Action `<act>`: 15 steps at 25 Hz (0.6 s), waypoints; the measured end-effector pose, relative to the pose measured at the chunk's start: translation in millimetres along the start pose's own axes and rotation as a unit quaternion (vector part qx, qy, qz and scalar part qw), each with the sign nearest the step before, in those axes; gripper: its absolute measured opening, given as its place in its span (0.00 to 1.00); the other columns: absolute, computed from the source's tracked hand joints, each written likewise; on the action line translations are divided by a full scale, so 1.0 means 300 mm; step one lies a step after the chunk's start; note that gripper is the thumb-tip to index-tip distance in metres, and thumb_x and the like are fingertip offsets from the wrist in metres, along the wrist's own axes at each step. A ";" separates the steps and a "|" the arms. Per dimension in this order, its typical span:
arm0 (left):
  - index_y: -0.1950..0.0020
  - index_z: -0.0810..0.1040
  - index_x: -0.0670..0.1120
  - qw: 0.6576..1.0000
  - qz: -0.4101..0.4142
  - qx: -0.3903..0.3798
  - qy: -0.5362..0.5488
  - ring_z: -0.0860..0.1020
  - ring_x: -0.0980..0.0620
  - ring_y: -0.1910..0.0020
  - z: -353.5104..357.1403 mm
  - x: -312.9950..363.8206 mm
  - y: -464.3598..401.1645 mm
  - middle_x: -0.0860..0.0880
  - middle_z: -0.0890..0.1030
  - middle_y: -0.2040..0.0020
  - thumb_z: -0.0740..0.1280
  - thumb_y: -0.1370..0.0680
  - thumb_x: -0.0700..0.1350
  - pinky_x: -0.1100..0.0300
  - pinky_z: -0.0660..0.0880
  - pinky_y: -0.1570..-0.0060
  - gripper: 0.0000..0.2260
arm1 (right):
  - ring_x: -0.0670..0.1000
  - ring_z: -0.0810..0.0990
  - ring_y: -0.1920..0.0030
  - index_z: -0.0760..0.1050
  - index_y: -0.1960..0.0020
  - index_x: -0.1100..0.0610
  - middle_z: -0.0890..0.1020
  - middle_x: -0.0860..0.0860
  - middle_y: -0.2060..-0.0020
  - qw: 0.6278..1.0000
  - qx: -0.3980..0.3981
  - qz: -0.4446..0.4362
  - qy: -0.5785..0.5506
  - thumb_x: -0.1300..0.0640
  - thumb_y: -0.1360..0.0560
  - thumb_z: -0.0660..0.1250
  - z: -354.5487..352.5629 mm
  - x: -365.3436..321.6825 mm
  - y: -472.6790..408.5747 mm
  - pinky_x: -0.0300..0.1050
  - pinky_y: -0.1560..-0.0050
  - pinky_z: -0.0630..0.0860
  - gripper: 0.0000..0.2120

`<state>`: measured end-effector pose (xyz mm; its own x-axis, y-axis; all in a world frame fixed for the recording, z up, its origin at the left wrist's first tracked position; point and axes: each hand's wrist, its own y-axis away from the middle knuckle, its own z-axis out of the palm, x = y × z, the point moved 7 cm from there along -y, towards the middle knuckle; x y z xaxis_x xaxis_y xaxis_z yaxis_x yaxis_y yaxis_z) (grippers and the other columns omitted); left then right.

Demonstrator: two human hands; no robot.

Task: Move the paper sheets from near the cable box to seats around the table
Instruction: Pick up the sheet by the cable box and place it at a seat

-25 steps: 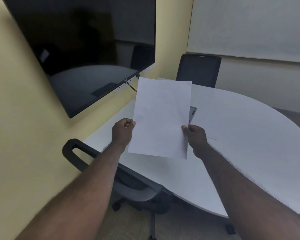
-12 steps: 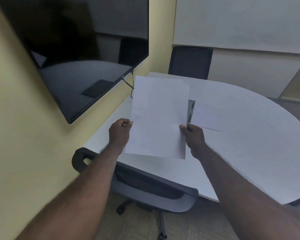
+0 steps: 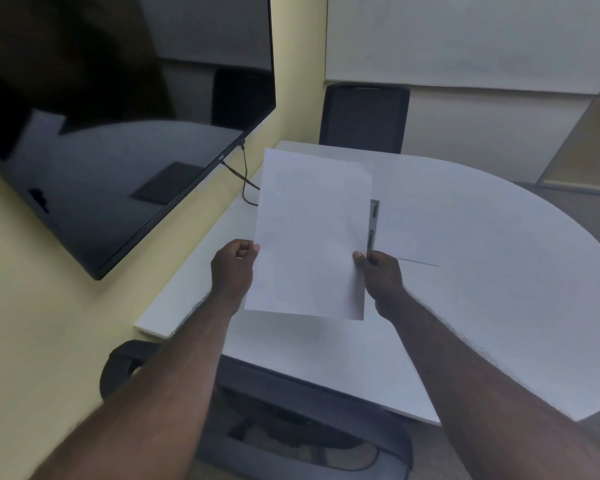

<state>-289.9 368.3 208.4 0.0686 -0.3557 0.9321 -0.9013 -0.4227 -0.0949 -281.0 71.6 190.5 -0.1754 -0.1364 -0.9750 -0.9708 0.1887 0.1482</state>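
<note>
Held sheet: paper sheet (image 3: 312, 233) hanging upright in the air above the near left part of the table, tilting slightly, covering most of the cable box behind it.
Left hand: left hand (image 3: 232, 268) pinching the sheet's left edge low down, thumb lying on the near face, other fingers curling into the palm behind the paper.
Right hand: right hand (image 3: 381, 275) pinching the sheet's right edge at about the same height, thumb pressing on the near face, fingers curling behind.
Cable box: cable box (image 3: 373, 223) showing only as a narrow grey strip with dark slots, peeking out just beside the sheet's right edge, sitting in the tabletop.
Second sheet: another paper (image 3: 409, 237) lying flat on the table just right of the cable box, its near edge casting a thin dark line.
Table: white rounded table (image 3: 499, 289) spreading far and right, its left side running along the yellow wall.
Near seat: grey office chair (image 3: 291, 420) standing tucked under the near edge of the table, below the arms.
Far seat: dark chair (image 3: 362, 116) standing at the far end of the table.
Screen: black wall screen (image 3: 118, 116) hanging on the left wall, a black cable (image 3: 245, 174) dangling from its lower far corner toward the table.
</note>
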 end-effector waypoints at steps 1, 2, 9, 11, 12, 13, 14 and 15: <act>0.54 0.79 0.49 1.000 -0.001 -0.003 -0.001 0.75 0.60 0.62 0.001 -0.004 -0.012 0.56 0.78 0.62 0.68 0.23 0.47 0.65 0.68 0.63 0.03 | 0.51 0.59 0.67 0.63 0.67 0.57 0.62 0.52 0.67 1.000 -0.001 0.001 0.001 0.57 0.22 0.65 0.007 0.002 -0.008 0.43 0.66 0.54 0.17; 0.53 0.79 0.49 1.000 -0.001 -0.007 -0.002 0.75 0.60 0.61 0.001 -0.007 -0.024 0.56 0.78 0.62 0.68 0.23 0.47 0.66 0.68 0.63 0.03 | 0.52 0.60 0.66 0.64 0.66 0.58 0.63 0.52 0.67 1.000 0.000 0.006 0.000 0.57 0.22 0.65 0.014 0.005 -0.014 0.43 0.66 0.55 0.16; 0.53 0.79 0.49 0.999 0.005 -0.041 -0.013 0.75 0.59 0.61 -0.007 -0.058 -0.137 0.56 0.78 0.62 0.68 0.23 0.47 0.66 0.68 0.63 0.03 | 0.53 0.61 0.60 0.69 0.60 0.57 0.64 0.55 0.62 0.999 0.027 0.019 -0.002 0.56 0.22 0.65 0.095 0.019 -0.043 0.45 0.60 0.57 0.09; 0.53 0.79 0.48 0.998 0.009 -0.059 -0.012 0.75 0.59 0.61 -0.007 -0.071 -0.177 0.57 0.78 0.62 0.68 0.23 0.47 0.66 0.69 0.63 0.03 | 0.52 0.62 0.60 0.71 0.58 0.56 0.66 0.54 0.61 0.999 0.044 0.026 -0.005 0.56 0.22 0.64 0.121 0.023 -0.047 0.46 0.57 0.58 0.07; 0.53 0.79 0.48 0.998 0.011 -0.068 -0.010 0.75 0.59 0.61 -0.008 -0.077 -0.199 0.57 0.78 0.62 0.68 0.23 0.47 0.66 0.69 0.63 0.03 | 0.52 0.62 0.60 0.71 0.58 0.56 0.66 0.53 0.61 0.998 0.050 0.030 -0.008 0.55 0.22 0.64 0.136 0.026 -0.049 0.46 0.56 0.58 0.07; 0.53 0.79 0.48 0.997 0.012 -0.075 -0.007 0.75 0.58 0.61 -0.010 -0.082 -0.220 0.57 0.78 0.62 0.68 0.23 0.47 0.65 0.69 0.62 0.03 | 0.52 0.62 0.60 0.71 0.59 0.56 0.66 0.54 0.61 0.998 0.054 0.032 -0.009 0.55 0.22 0.64 0.151 0.027 -0.054 0.46 0.57 0.58 0.08; 0.53 0.79 0.48 0.996 0.013 -0.083 -0.006 0.75 0.57 0.61 -0.011 -0.088 -0.241 0.56 0.78 0.63 0.68 0.23 0.47 0.64 0.70 0.62 0.04 | 0.52 0.62 0.61 0.70 0.60 0.57 0.66 0.54 0.62 0.998 0.059 0.029 -0.009 0.56 0.22 0.64 0.165 0.027 -0.060 0.45 0.58 0.58 0.09; 0.53 0.79 0.48 0.996 0.013 -0.091 -0.006 0.75 0.55 0.61 -0.010 -0.095 -0.260 0.56 0.78 0.63 0.68 0.23 0.47 0.63 0.70 0.61 0.04 | 0.52 0.62 0.61 0.70 0.61 0.58 0.65 0.54 0.62 0.998 0.064 0.026 -0.008 0.56 0.22 0.64 0.174 0.027 -0.068 0.45 0.58 0.58 0.10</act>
<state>-222.7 414.0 190.2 0.0478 -0.3751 0.9258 -0.9654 -0.2551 -0.0536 -254.2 117.5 171.0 -0.2210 -0.1079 -0.9693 -0.9314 0.3180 0.1770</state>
